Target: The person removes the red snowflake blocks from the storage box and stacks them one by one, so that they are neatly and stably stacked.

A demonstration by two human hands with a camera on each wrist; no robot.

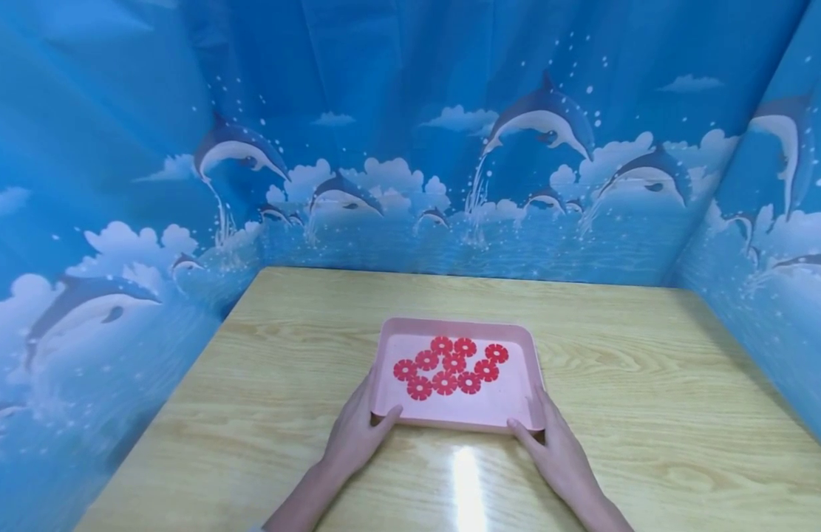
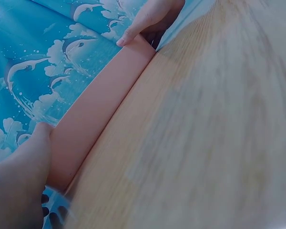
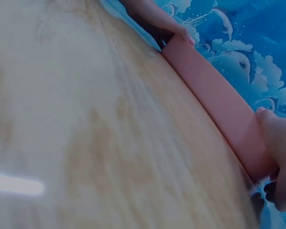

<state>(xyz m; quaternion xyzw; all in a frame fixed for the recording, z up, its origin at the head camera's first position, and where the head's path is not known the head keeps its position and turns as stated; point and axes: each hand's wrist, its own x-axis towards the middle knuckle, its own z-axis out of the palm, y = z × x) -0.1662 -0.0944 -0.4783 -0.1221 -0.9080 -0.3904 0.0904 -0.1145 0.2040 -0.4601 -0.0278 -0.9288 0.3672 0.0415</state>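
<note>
A shallow pink rectangular tray (image 1: 490, 408) sits on the table, holding several flat red notched discs (image 1: 439, 389) spread in a loose cluster over its floor. My left hand (image 1: 355, 437) grips its near left corner, thumb on the front rim and fingers along the side. At the near right corner, my right hand (image 1: 561, 451) holds it the same way. Both wrist views show the tray's front wall (image 2: 102, 107) low along the tabletop, with a hand at each end; the discs are hidden there behind that wall.
The light wood-grain table (image 1: 649, 369) stretches out on all sides of the tray. A blue curtain (image 1: 383, 96) printed with dolphins and clouds encloses it at the back, left and right. A bright light reflection lies on the tabletop in front of the tray.
</note>
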